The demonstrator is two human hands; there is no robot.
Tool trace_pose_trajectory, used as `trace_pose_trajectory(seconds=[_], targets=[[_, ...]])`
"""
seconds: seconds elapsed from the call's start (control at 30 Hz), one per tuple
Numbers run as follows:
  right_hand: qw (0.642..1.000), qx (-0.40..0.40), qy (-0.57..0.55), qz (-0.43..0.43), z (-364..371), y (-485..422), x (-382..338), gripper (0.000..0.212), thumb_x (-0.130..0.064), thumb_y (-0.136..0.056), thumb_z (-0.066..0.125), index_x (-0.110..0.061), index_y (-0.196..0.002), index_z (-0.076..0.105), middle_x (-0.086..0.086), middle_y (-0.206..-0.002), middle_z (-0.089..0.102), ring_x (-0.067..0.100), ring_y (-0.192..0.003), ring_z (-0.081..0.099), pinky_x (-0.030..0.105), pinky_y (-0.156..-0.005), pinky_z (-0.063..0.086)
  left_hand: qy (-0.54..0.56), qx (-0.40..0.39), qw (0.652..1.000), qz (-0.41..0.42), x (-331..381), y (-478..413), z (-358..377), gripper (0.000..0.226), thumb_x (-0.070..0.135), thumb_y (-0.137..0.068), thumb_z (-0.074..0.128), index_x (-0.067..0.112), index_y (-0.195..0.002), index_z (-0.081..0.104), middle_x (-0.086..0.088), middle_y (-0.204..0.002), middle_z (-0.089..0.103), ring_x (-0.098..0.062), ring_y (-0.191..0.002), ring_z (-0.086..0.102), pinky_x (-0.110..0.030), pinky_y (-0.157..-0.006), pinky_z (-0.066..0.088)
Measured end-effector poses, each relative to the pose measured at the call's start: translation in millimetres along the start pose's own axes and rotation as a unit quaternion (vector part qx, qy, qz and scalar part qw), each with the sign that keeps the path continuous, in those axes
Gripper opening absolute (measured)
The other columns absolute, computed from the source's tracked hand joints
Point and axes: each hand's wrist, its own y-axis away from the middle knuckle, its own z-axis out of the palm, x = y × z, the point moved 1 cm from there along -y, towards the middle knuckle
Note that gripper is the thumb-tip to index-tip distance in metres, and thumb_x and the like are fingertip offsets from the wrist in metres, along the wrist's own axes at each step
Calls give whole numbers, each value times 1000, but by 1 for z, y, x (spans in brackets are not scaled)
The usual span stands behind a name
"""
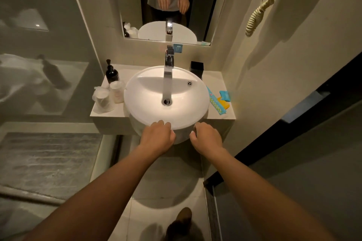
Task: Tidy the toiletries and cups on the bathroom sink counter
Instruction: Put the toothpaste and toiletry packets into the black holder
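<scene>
Fingers [164, 124] well short of cups [109, 96]

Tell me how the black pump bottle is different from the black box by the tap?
The pump bottle is round with a pump on top; the black box is square and open-topped. The pump bottle stands left of the sink, beside the wrapped cups; the black box stands at the back right. Both are dark and upright.

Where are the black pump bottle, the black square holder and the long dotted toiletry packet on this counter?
black pump bottle [112, 74], head view, on its dark body.
black square holder [197, 68], head view, on its front face.
long dotted toiletry packet [215, 102], head view, on its middle.
</scene>
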Motion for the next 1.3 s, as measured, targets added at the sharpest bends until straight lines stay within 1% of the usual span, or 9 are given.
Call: trace_pose_trajectory(seconds=[0.2, 0.37, 0.47, 0.7, 0.9, 0.97, 1.03, 1.1, 1.3], targets=[[1000, -12, -6, -20, -11, -63, 42, 18, -40, -93, 51, -24, -86, 55, -2, -81, 58, 12, -66, 55, 32, -59, 49, -4, -24, 999, -22, 34, -63, 13, 27, 38, -99, 38, 17, -87, 52, -3, -84, 53, -23, -75, 53, -42, -75, 49], [1000, -12, 3, -13, -25, -117, 68, 16, -40, -96, 47, -25, -93, 51, 0, -92, 60, 14, -74, 54, 31, -64, 47, -12, -12, 999, -27, 56, -115, 10, 28, 37, -98, 37, 15, -90, 54, -6, -88, 58, -26, -77, 55, -40, -72, 45], [1000, -11, -6, 9, -32, -145, 75, 21, -42, -97, 50, -25, -106, 57, -1, -102, 63, 16, -83, 61, 33, -73, 56, -9, 4, 1000, -30, 62, -140, 6, 28, 37, -99, 37, 17, -90, 54, -5, -90, 60, -25, -75, 56, -39, -72, 47], [1000, 5, -14, 19, -38, -204, 79, 27, -42, -95, 52, -23, -111, 61, 1, -104, 66, 19, -84, 64, 37, -77, 58, -13, 14, 999, -30, 58, -200, -6, 31, 39, -99, 37, 16, -92, 57, -3, -85, 56, -26, -77, 58, -40, -75, 52], [999, 0, -15, 41, -39, -256, 84, 23, -40, -95, 53, -23, -109, 59, 0, -105, 65, 18, -83, 59, 33, -76, 50, -12, -4, 1000, -3, 46, -259, 4, 25, 33, -99, 37, 16, -87, 51, -1, -78, 46, -26, -77, 56, -37, -69, 40], [999, -7, 0, 43, -38, -275, 88, 23, -38, -95, 52, -20, -109, 60, 2, -106, 65, 20, -86, 59, 36, -78, 51, 0, -7, 1000, 9, 40, -281, 11, 27, 31, -99, 37, 15, -97, 58, -2, -82, 48, -28, -81, 57, -37, -70, 37], [998, -16, 13, 59, -37, -293, 91, 25, -36, -95, 51, -18, -110, 60, 2, -108, 65, 22, -87, 60, 37, -78, 53, 4, -10, 1000, 22, 35, -304, 18, 32, 31, -100, 37, 14, -110, 62, -6, -92, 58, -29, -86, 60, -37, -71, 37], [997, -31, 25, 72, -34, -309, 95, 25, -34, -96, 50, -17, -110, 60, 3, -109, 65, 24, -90, 60, 38, -80, 54, 6, -12, 999, 30, 29, -325, 25, 33, 31, -100, 37, 13, -110, 63, -8, -100, 63, -28, -89, 61, -36, -70, 39], [990, -79, 30, 112, -19, -342, 104, 25, -31, -97, 47, -15, -112, 60, 5, -110, 65, 26, -92, 62, 42, -86, 55, -16, -52, 998, 30, 13, -371, 39, 29, 29, -102, 37, 13, -108, 59, -8, -104, 61, -30, -95, 60, -41, -78, 42]])
